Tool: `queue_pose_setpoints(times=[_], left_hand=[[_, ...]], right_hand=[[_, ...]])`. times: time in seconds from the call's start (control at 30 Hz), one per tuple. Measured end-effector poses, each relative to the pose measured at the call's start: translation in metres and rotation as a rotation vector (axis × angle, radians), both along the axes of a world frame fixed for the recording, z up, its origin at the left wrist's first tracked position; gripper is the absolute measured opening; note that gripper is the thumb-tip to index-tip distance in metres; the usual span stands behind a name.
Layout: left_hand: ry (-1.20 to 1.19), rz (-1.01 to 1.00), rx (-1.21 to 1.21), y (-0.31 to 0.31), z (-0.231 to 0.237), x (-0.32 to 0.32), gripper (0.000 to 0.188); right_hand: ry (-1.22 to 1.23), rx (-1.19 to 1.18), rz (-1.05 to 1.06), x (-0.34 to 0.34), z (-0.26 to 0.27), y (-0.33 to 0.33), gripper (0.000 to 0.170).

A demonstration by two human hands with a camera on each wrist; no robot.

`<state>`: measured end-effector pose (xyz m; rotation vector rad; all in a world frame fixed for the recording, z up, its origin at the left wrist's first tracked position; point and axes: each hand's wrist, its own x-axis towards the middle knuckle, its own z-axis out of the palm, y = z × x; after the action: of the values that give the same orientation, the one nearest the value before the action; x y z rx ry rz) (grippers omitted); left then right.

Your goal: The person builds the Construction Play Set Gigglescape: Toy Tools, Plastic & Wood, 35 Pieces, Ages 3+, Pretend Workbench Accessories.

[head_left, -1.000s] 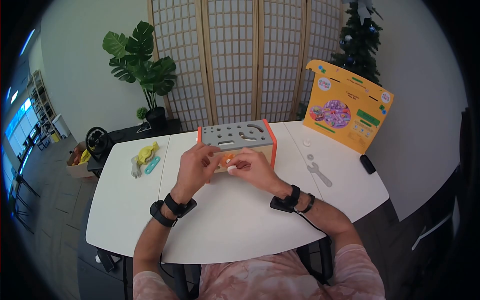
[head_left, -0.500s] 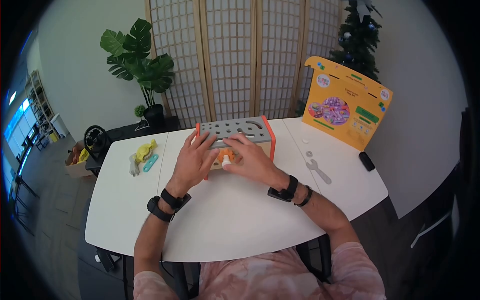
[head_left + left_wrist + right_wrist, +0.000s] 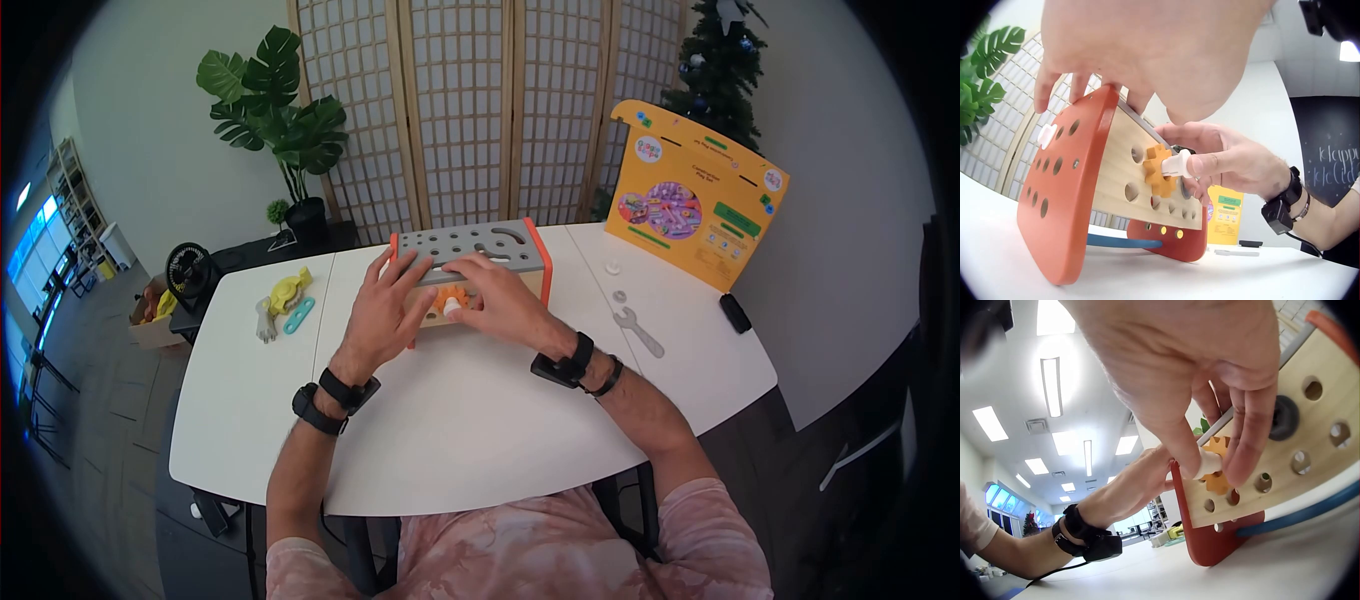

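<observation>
A toy workbench (image 3: 510, 262) with a grey perforated top, a wooden front and red-orange ends stands before me. An orange gear (image 3: 1159, 170) lies against its front panel, with a white plastic bolt (image 3: 1176, 165) through its middle. The thumb of my right hand (image 3: 505, 303) presses the bolt's head, while the fingers reach to the bench's top edge. My left hand (image 3: 382, 315) rests on the top's left front edge with fingers spread, its thumb pointing toward the gear. A grey round piece (image 3: 1284, 417) sits in the front panel beside my right fingers.
On the right lie a grey wrench (image 3: 638, 332), a small grey nut (image 3: 620, 296) and a white piece (image 3: 612, 267). A yellow box (image 3: 690, 200) stands behind them, near a black object (image 3: 735, 313). Yellow gloves (image 3: 290, 290) and a teal strip (image 3: 299, 315) lie left.
My right hand has gone from pinching the white bolt to pressing its head with the thumb, fingers on the bench top. My left hand has left the gear and spread over the top edge.
</observation>
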<state>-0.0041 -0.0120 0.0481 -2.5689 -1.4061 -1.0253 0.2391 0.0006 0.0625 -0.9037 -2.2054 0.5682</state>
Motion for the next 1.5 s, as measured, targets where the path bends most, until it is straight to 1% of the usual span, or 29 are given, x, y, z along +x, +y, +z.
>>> queue_pose_setpoints(times=[0.07, 0.4, 0.47, 0.6, 0.67, 0.8, 1.0, 1.07, 1.2, 1.27, 1.37, 1.5], left_hand=[[-0.017, 0.003, 0.019, 0.000, -0.001, 0.001, 0.052], [0.004, 0.026, -0.019, 0.000, -0.001, 0.001, 0.052], [-0.001, 0.028, -0.026, 0.001, -0.002, 0.001, 0.052], [-0.040, 0.014, 0.020, 0.001, -0.003, 0.003, 0.052], [-0.044, 0.011, 0.007, 0.001, -0.001, 0.004, 0.052], [-0.031, 0.014, 0.012, 0.002, 0.000, 0.004, 0.053], [-0.035, 0.006, 0.017, 0.003, -0.001, 0.009, 0.060], [-0.037, 0.012, 0.024, 0.003, 0.000, 0.009, 0.064], [-0.032, 0.008, 0.023, 0.002, -0.001, 0.011, 0.067], [-0.027, 0.018, 0.024, 0.003, -0.002, 0.010, 0.070], [-0.001, 0.024, 0.028, 0.005, -0.005, 0.008, 0.075], [0.010, 0.012, 0.023, 0.005, -0.004, 0.008, 0.077]], right_hand=[[0.021, 0.035, 0.004, 0.000, -0.003, 0.002, 0.061], [0.011, 0.039, -0.039, -0.002, -0.002, 0.001, 0.060], [0.023, 0.010, -0.041, -0.003, -0.001, -0.001, 0.057], [-0.003, -0.031, -0.054, -0.002, -0.001, -0.001, 0.057], [0.001, 0.104, -0.056, -0.003, -0.008, 0.005, 0.058], [-0.002, 0.125, -0.073, -0.003, -0.012, 0.004, 0.058], [0.007, 0.063, -0.076, -0.001, -0.007, -0.002, 0.058], [-0.029, -0.018, -0.082, -0.002, 0.002, -0.007, 0.055], [0.041, 0.019, -0.067, -0.001, -0.008, -0.003, 0.055], [-0.008, 0.043, -0.087, -0.002, -0.009, -0.002, 0.058], [-0.018, 0.068, -0.101, -0.004, -0.013, 0.000, 0.057], [-0.022, 0.081, -0.105, -0.003, -0.015, 0.000, 0.057]])
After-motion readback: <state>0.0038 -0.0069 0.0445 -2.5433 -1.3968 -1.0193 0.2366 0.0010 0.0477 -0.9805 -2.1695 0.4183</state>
